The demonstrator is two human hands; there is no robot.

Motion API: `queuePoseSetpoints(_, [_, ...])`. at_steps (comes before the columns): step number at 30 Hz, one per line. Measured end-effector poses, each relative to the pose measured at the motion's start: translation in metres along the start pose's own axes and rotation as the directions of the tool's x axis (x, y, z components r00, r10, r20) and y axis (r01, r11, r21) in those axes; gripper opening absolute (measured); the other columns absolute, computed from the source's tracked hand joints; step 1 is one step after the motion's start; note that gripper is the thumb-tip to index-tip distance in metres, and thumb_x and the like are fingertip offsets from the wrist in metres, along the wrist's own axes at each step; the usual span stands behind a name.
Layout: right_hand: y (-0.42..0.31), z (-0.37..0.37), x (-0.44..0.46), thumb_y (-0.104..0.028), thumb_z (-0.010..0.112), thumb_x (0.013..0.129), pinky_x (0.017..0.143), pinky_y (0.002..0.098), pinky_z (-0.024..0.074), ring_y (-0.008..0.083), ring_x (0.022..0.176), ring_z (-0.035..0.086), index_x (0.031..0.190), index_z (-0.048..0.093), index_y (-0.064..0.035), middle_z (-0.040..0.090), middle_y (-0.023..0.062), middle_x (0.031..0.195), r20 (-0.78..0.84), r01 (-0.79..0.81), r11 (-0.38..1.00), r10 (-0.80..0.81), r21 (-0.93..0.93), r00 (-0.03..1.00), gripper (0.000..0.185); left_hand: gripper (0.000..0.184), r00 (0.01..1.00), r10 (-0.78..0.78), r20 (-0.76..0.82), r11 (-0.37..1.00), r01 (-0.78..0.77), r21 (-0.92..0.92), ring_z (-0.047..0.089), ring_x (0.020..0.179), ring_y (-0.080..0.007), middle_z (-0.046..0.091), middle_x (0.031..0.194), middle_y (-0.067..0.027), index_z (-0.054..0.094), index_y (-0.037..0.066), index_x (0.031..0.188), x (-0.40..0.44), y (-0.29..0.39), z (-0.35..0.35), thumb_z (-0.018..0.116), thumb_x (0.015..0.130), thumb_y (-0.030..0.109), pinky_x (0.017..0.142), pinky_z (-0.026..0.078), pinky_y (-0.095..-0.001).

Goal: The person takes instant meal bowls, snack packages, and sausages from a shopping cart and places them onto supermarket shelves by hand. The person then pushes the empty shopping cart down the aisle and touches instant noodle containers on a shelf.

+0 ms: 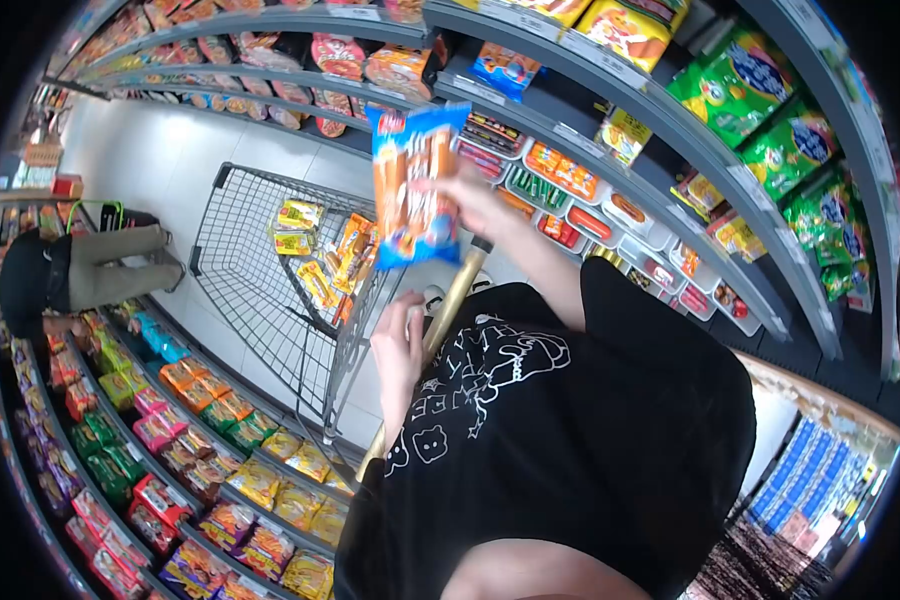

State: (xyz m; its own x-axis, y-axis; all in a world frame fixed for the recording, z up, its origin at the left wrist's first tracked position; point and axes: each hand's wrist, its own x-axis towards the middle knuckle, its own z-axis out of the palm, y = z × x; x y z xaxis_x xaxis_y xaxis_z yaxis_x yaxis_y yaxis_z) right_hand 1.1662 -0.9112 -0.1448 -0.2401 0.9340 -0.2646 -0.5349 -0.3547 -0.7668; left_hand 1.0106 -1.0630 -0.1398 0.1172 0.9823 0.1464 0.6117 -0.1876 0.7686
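Note:
A blue and clear bag of long brown rolls or sausages point(396, 190) is held upright above the shopping cart, with my right hand point(470, 198) closed on its right side. Lower down, my left hand point(400, 335) is raised beside the cart's gold-coloured handle point(457, 300), its fingers loosely bent and nothing visible in them. Beyond the bag, the grey wire cart point(255, 260) holds several yellow and orange packets point(315, 283), partly covered by the bag.
Shelves of snack packets point(255, 480) run along the lower left. A refrigerated-looking shelf with packed sausages point(562, 168) and green bags point(735, 85) stands at the upper right. Another person point(105, 270) in a dark top bends at the left shelf, near a tiled aisle floor point(150, 140).

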Motion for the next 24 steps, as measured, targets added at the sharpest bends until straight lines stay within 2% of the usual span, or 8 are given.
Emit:
queuePoseSetpoints(3, [-0.034, -0.044, 0.038, -0.008, 0.068, 0.069, 0.068, 0.0336, 0.0523, 0.0203, 0.079, 0.061, 0.102, 0.054, -0.0041, 0.061, 0.0078, 0.091, -0.036, -0.140, 0.975, 0.149, 0.173, 0.988, 0.036, 0.015, 0.995, -0.096, -0.011, 0.995, 0.096, -0.006, 0.056, 0.086, -0.0340, 0.059, 0.092, -0.0161, 0.054, 0.002, 0.096, 0.005, -0.019, 0.015, 0.047, 0.084, 0.009, 0.075, 0.042, -0.0373])
queuePoseSetpoints(5, [-0.027, -0.098, 0.083, -0.015, 0.064, 0.075, 0.075, 0.0350, 0.0506, 0.0195, 0.085, 0.061, 0.107, 0.052, -0.0027, 0.060, 0.0113, 0.099, -0.051, -0.195, 0.965, 0.207, 0.175, 0.977, 0.036, 0.015, 0.996, -0.092, -0.007, 0.996, 0.092, 0.005, 0.056, 0.086, -0.0338, 0.058, 0.092, -0.0158, 0.054, 0.002, 0.096, 0.008, -0.029, 0.024, 0.048, 0.084, 0.009, 0.075, 0.043, -0.0370])
queuePoseSetpoints(6, [-0.034, -0.099, 0.085, -0.014, 0.066, 0.073, 0.074, 0.0350, 0.0510, 0.0205, 0.084, 0.061, 0.106, 0.052, -0.0021, 0.060, 0.0116, 0.099, -0.010, -0.160, 0.954, 0.168, 0.255, 0.986, 0.038, 0.016, 0.995, -0.098, 0.022, 0.995, 0.099, -0.019, 0.056, 0.087, -0.0336, 0.058, 0.093, -0.0154, 0.054, 0.002, 0.096, 0.008, -0.031, 0.028, 0.048, 0.083, 0.009, 0.074, 0.043, -0.0371])
queuePoseSetpoints(9, [-0.051, -0.110, 0.084, -0.005, 0.068, 0.067, 0.075, 0.0336, 0.0509, 0.0208, 0.084, 0.061, 0.106, 0.051, -0.0007, 0.060, 0.0111, 0.097, -0.279, 0.053, 0.995, -0.074, -0.085, 0.958, 0.043, 0.016, 0.990, -0.070, 0.125, 0.998, 0.068, 0.019, 0.056, 0.087, -0.0332, 0.059, 0.093, -0.0152, 0.054, 0.002, 0.096, 0.005, -0.034, 0.037, 0.049, 0.083, 0.009, 0.073, 0.044, -0.0371])
queuePoseSetpoints(13, [-0.063, -0.144, 0.129, 0.003, 0.069, 0.062, 0.072, 0.0318, 0.0512, 0.0205, 0.082, 0.061, 0.095, 0.055, 0.0013, 0.061, 0.0115, 0.090, -0.259, 0.407, 0.907, -0.369, 0.107, 0.892, 0.036, 0.014, 0.982, -0.109, 0.153, 0.993, 0.116, -0.033, 0.057, 0.085, -0.0323, 0.060, 0.090, -0.0153, 0.055, 0.002, 0.093, 0.007, -0.036, 0.037, 0.049, 0.082, 0.009, 0.073, 0.044, -0.0359])
queuePoseSetpoints(17, [-0.085, -0.169, 0.154, 0.005, 0.067, 0.064, 0.076, 0.0319, 0.0494, 0.0206, 0.088, 0.058, 0.100, 0.053, -0.0007, 0.058, 0.0094, 0.091, -0.312, 0.536, 0.794, -0.452, 0.287, 0.836, 0.038, 0.014, 0.980, -0.126, 0.155, 0.988, 0.139, -0.070, 0.058, 0.084, -0.0317, 0.060, 0.089, -0.0151, 0.056, 0.002, 0.092, 0.007, -0.040, 0.039, 0.049, 0.082, 0.010, 0.072, 0.044, -0.0356])
queuePoseSetpoints(20, [-0.076, -0.168, 0.156, -0.009, 0.067, 0.070, 0.082, 0.0347, 0.0448, 0.0239, 0.096, 0.054, 0.102, 0.054, -0.0014, 0.058, 0.0124, 0.097, -0.434, 0.676, 0.727, -0.650, -0.119, 0.623, 0.036, 0.015, 0.966, -0.178, 0.186, 0.979, 0.193, -0.064, 0.058, 0.084, -0.0307, 0.061, 0.088, -0.0143, 0.056, 0.002, 0.092, 0.006, -0.041, 0.038, 0.049, 0.082, 0.011, 0.074, 0.044, -0.0346])
queuePoseSetpoints(24, [-0.078, -0.167, 0.152, -0.014, 0.067, 0.070, 0.084, 0.0351, 0.0431, 0.0248, 0.097, 0.053, 0.103, 0.054, -0.0015, 0.058, 0.0129, 0.099, -0.349, 0.629, 0.552, -0.834, -0.547, 0.428, 0.038, 0.016, 0.954, -0.212, 0.210, 0.964, 0.240, -0.115, 0.059, 0.084, -0.0292, 0.061, 0.087, -0.0144, 0.057, 0.001, 0.092, 0.002, -0.047, 0.040, 0.050, 0.083, 0.012, 0.075, 0.045, -0.0341])
